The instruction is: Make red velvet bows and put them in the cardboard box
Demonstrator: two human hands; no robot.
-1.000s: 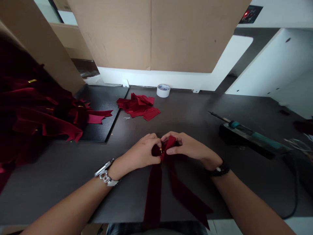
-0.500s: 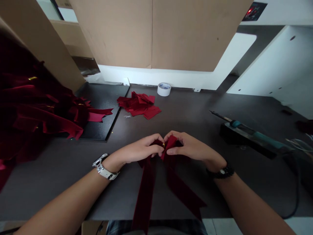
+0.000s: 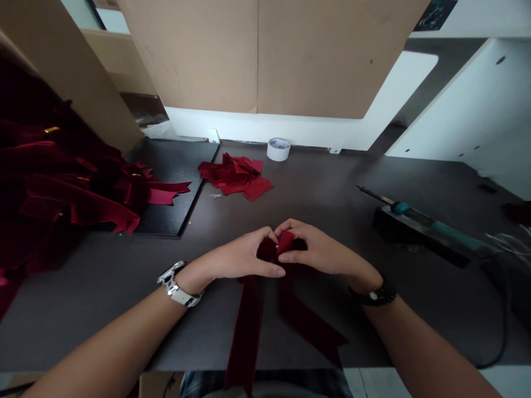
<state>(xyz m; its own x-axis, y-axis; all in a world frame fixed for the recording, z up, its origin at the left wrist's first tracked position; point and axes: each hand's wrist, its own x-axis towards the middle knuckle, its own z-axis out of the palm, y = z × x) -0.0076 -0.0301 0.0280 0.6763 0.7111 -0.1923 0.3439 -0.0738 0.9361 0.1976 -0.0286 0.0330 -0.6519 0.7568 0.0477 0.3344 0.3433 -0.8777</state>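
Observation:
A dark red velvet ribbon bow (image 3: 267,250) is between my hands at the front of the desk, its two tails hanging toward me over the front edge area. My left hand (image 3: 249,257) curls round the bow's left loop, with the thumb stretched across below the knot. My right hand (image 3: 309,249) pinches a short bright red strip (image 3: 285,241) at the bow's middle between thumb and fingers. A speck of yellow shows beside the strip. The fingertips behind the bow are partly hidden.
Cut red strips (image 3: 238,174) lie in a pile beyond my hands, near a white tape roll (image 3: 278,149). A soldering iron (image 3: 415,213) rests on a black block at right. Many red bows (image 3: 83,188) are heaped at left, partly over a black board (image 3: 174,166).
My left thumb has moved away from the knot and now lies lower, across the front. My right hand has folded the short strip a little closer over the bow's middle.

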